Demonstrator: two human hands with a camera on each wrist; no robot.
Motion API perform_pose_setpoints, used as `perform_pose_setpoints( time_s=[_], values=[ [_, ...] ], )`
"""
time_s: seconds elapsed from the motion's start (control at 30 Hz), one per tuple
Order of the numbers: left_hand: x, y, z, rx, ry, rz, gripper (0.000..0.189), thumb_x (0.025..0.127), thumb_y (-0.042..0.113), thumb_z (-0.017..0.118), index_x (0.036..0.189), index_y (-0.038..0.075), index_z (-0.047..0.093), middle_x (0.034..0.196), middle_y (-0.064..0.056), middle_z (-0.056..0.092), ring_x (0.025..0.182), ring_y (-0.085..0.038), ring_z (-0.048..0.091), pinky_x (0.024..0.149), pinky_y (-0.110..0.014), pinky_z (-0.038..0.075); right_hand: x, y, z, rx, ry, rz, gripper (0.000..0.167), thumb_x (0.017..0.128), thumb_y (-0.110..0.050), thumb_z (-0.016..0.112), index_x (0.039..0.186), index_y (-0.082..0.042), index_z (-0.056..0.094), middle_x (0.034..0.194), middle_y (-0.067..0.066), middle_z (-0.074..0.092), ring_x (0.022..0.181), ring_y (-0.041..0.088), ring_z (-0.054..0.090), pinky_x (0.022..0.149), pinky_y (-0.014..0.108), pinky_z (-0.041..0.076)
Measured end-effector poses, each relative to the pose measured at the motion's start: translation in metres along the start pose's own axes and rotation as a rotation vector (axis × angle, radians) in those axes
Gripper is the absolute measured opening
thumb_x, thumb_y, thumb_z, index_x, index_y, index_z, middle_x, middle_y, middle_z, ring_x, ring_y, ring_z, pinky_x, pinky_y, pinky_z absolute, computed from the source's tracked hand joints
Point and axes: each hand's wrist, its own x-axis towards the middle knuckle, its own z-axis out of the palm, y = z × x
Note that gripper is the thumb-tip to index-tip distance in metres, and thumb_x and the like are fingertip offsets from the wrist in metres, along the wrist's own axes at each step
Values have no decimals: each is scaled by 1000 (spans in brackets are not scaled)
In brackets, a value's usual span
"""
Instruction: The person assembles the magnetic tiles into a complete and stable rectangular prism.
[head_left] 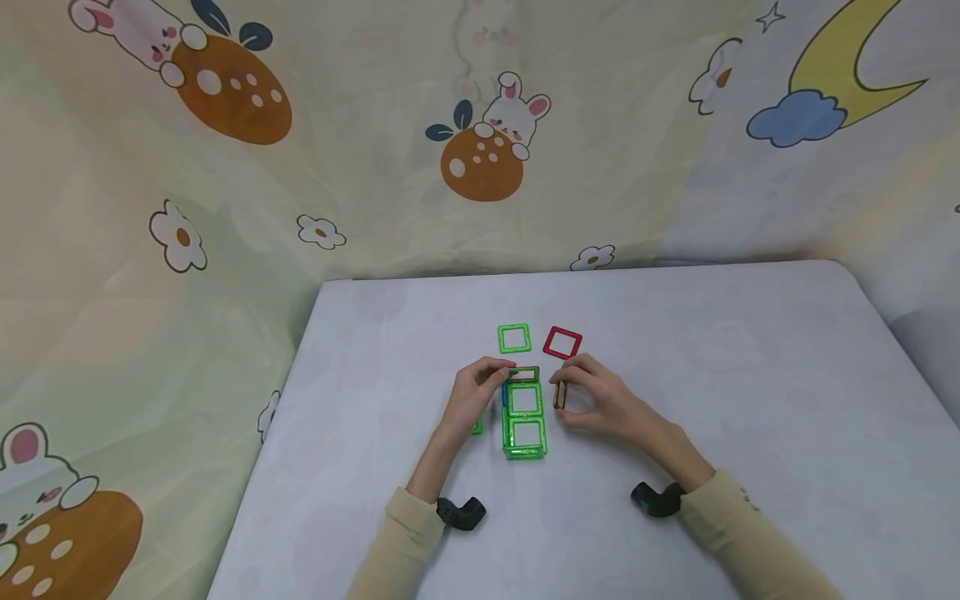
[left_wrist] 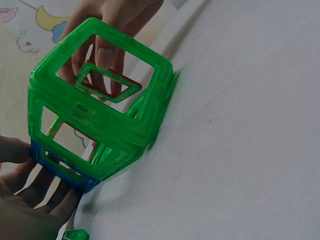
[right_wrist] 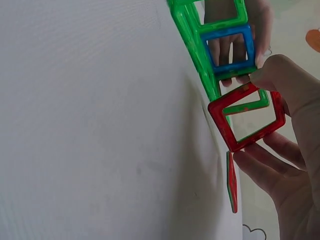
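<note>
A box-like structure of green magnetic tiles [head_left: 525,417] stands on the white table, with a blue magnetic tile [right_wrist: 227,32] in its side. At its far left end, my left hand [head_left: 477,392] grips it, the thumb by a corner of the blue tile and the other fingers partly hidden behind. To the right of the structure, my right hand [head_left: 603,400] pinches a red square magnetic tile [right_wrist: 220,125] between thumb and fingers. That tile is held on edge, near the structure's far end. Whether it touches the structure, I cannot tell.
Beyond the structure lie a loose green tile [head_left: 514,327] and a loose red tile [head_left: 567,332]. Another green piece [head_left: 477,427] sits by my left wrist, partly covered. Black devices [head_left: 461,514] are on both wrists. A printed curtain [head_left: 390,183] hangs behind the table.
</note>
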Motion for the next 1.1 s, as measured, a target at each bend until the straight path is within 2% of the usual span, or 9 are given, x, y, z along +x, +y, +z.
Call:
perform_pose_setpoints(
  time_s=[0.3,0.57,0.67,0.8,1.1],
  values=[
    [0,0,-1,-2,0,-10,28,103,23,63,124,6,71,125,-4,70,125,-19,60,114,-47,42,4,0,11,-5,7,-28,45,76,-11,88,117,-9,69,116,2,61,105,15,58,90,30,58],
    [-1,0,-1,17,0,11,24,103,24,63,121,11,73,124,-3,71,123,-19,62,113,-46,44,8,-2,17,37,26,-78,46,74,-10,89,115,-5,69,116,6,61,106,17,57,95,12,47],
    [-1,0,-1,14,-3,20,24,103,24,63,121,12,73,124,-4,71,122,-20,62,113,-46,44,10,-2,19,41,25,-85,46,74,-10,90,115,-3,69,116,7,61,105,17,57,93,15,50],
    [-1,0,0,4,-4,20,26,103,24,63,123,10,72,124,-6,71,123,-20,61,113,-46,44,10,-2,21,36,21,-55,47,74,-12,91,116,-5,69,117,5,61,106,16,57,90,24,56],
    [0,0,1,5,18,0,26,104,18,61,125,5,71,127,-9,70,125,-23,61,114,-47,43,9,-1,22,112,16,-3,47,76,-7,89,119,-4,69,122,6,63,111,20,62,95,33,58]
  ],
)
